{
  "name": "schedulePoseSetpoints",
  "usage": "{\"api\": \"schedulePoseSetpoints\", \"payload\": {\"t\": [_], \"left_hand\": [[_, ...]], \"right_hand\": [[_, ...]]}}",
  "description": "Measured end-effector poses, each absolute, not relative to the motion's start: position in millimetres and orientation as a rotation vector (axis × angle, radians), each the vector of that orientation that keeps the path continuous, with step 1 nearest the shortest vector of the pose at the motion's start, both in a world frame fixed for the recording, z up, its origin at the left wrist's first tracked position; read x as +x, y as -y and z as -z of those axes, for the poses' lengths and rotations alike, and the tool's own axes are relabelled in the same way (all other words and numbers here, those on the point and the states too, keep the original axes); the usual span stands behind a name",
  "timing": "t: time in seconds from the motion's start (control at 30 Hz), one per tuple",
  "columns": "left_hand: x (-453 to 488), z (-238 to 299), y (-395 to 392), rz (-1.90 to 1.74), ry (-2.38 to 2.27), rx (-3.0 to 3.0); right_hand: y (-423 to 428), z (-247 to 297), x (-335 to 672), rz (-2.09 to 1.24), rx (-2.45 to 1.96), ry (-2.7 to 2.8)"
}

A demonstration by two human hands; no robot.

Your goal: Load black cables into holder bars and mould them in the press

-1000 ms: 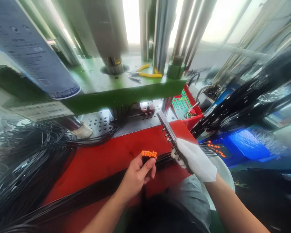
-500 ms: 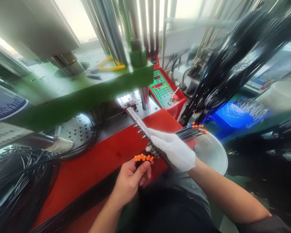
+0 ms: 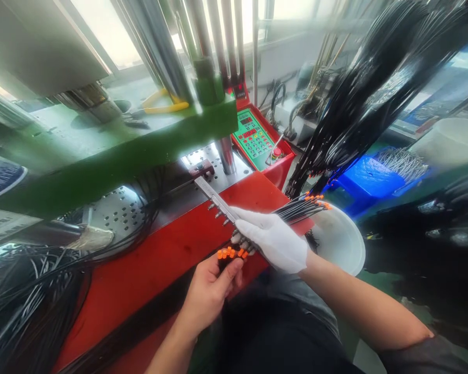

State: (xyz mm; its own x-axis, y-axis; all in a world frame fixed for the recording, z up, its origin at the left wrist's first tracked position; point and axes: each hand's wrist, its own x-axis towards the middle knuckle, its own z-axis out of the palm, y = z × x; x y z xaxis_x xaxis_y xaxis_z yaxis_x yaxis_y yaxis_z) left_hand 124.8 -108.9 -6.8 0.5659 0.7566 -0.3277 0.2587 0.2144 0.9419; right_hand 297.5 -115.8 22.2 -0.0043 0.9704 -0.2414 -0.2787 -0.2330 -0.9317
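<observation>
My bare left hand (image 3: 210,285) is closed around a bunch of black cables whose orange tips (image 3: 232,253) stick up above the thumb. Wearing a white glove, my right hand (image 3: 273,239) grips a long metal bar (image 3: 216,200) with a row of small pins along its near side. The bar slants up and to the left over the red table (image 3: 148,270). Its lower end is hidden by the glove. The orange tips sit close below the bar's pins; whether they touch, I cannot tell.
A green press (image 3: 140,145) stands at the left over a perforated metal plate (image 3: 120,210). Behind is a red control box (image 3: 284,161). More orange-tipped cables (image 3: 296,210) lie beyond my glove, near a white tub (image 3: 354,249). Black cables (image 3: 23,301) heap at left; a blue bin (image 3: 368,179) stands right.
The bar and my gloved right hand have shifted slightly left in view, along with the background. My left hand stays nearly in place, with the orange tips now closer to the gloved fingers.
</observation>
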Motion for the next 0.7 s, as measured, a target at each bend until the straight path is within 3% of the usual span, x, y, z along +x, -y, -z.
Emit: {"api": "schedulePoseSetpoints", "payload": {"t": [0.33, 0.7], "left_hand": [[136, -1, 121, -0.521, -1.147, 1.814], [132, 6, 111, -0.656, -0.958, 1.116]], "right_hand": [[118, -17, 295, -1.474, -1.286, 0.897], [117, -16, 313, -1.559, -1.170, 0.886]]}}
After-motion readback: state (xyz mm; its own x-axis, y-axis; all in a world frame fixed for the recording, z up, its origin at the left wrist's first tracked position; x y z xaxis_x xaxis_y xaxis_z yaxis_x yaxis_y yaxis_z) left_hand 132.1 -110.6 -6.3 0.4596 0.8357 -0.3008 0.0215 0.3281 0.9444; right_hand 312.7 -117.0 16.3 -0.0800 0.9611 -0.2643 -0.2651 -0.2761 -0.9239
